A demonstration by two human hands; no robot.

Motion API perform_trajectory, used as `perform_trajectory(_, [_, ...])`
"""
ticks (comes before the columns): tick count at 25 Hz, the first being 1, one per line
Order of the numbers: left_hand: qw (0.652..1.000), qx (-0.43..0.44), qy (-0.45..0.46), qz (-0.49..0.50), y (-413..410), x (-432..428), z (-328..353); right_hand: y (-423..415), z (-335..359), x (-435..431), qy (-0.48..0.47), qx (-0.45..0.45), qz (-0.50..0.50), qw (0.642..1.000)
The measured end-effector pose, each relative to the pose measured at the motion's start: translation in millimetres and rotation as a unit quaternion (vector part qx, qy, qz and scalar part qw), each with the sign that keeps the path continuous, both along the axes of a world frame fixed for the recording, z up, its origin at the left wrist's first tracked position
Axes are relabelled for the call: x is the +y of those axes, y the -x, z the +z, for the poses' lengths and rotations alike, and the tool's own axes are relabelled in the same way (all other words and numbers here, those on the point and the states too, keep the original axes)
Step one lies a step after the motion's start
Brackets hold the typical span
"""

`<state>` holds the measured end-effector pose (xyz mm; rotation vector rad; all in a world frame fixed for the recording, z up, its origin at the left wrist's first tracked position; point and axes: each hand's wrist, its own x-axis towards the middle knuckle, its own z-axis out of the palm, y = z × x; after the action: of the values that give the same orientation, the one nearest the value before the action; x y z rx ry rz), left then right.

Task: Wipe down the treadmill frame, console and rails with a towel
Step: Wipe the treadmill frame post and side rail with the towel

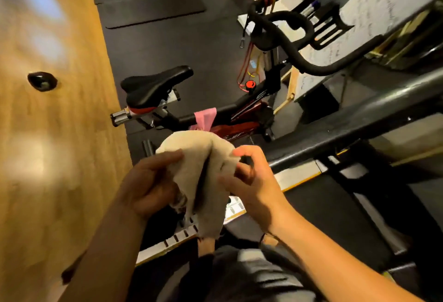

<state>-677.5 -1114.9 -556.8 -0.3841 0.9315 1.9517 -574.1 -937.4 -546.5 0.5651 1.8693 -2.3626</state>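
I note the towel (203,172) is beige terry cloth, nappy and matt. The treadmill rail (374,131) reads as dark metal with a dull sheen. I record the exercise bike saddle (155,85) as smooth black padding, semi-gloss. The wall panel (55,133) is wood-grain, glossy with glare. Floor mats (153,9) look matt black rubber.

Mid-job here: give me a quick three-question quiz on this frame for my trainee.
1. True or false: the towel is pressed flat against the treadmill rail.
2. What grips the towel? A) left hand only B) right hand only C) both hands
3. Fill in: the exercise bike's saddle is coloured ____.

Key: 1 false, it is held in the air short of the rail; 2 C; 3 black.
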Motion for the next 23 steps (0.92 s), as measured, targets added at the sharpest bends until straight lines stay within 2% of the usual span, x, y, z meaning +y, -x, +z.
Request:
perform_trajectory(1, [0.999,0.013,0.021,-0.032,3.0,1.4,1.1,-4.5,2.2,-2.1,-0.008,-0.007,-0.020,1.000])
perform_trajectory(4, [0.984,0.101,0.123,-0.078,14.7,10.4,-0.9,-14.7,6.3,0.8,-0.128,-0.042,-0.082,0.987])
perform_trajectory(5, [0.978,0.132,0.131,-0.094,17.5,12.4,0.2,-16.1,8.4,1.8,-0.132,-0.047,-0.102,0.985])
perform_trajectory(7, [0.972,0.159,0.076,-0.156,22.3,13.4,1.8,-17.4,10.6,3.4,-0.104,-0.047,-0.142,0.983])
perform_trajectory(11, [0.921,0.260,0.077,-0.279,28.9,8.1,5.2,-21.0,20.8,11.8,-0.060,-0.043,-0.211,0.975])
perform_trajectory(14, [0.930,0.279,0.072,-0.227,21.9,9.1,11.0,-31.3,23.5,13.9,-0.025,-0.043,-0.212,0.976])
perform_trajectory(15, [0.922,0.310,0.094,-0.213,16.7,7.7,15.9,-36.1,25.2,12.8,-0.012,-0.036,-0.196,0.980])
perform_trajectory(16, [0.893,0.367,0.129,-0.228,11.2,5.8,19.2,-41.1,24.4,13.5,-0.025,-0.032,-0.175,0.984])
perform_trajectory(17, [0.840,0.440,0.177,-0.264,6.0,4.1,20.3,-45.9,24.4,14.5,-0.068,-0.034,-0.140,0.987])
perform_trajectory(18, [0.775,0.508,0.235,-0.293,1.2,3.8,19.4,-50.1,21.6,15.5,-0.153,-0.043,-0.101,0.982])
perform_trajectory(19, [0.709,0.564,0.292,-0.306,-3.6,3.8,18.1,-53.7,19.7,14.8,-0.263,-0.052,-0.064,0.961])
perform_trajectory(21, [0.624,0.655,0.340,-0.256,-7.0,5.0,13.9,-59.2,14.8,12.1,-0.475,-0.033,-0.016,0.879])
perform_trajectory(22, [0.587,0.698,0.335,-0.235,-8.0,7.2,12.3,-63.0,11.9,12.2,-0.519,-0.018,-0.010,0.855])
perform_trajectory(23, [0.548,0.734,0.327,-0.232,-9.9,11.8,13.0,-67.9,9.0,13.6,-0.532,-0.010,-0.011,0.847])
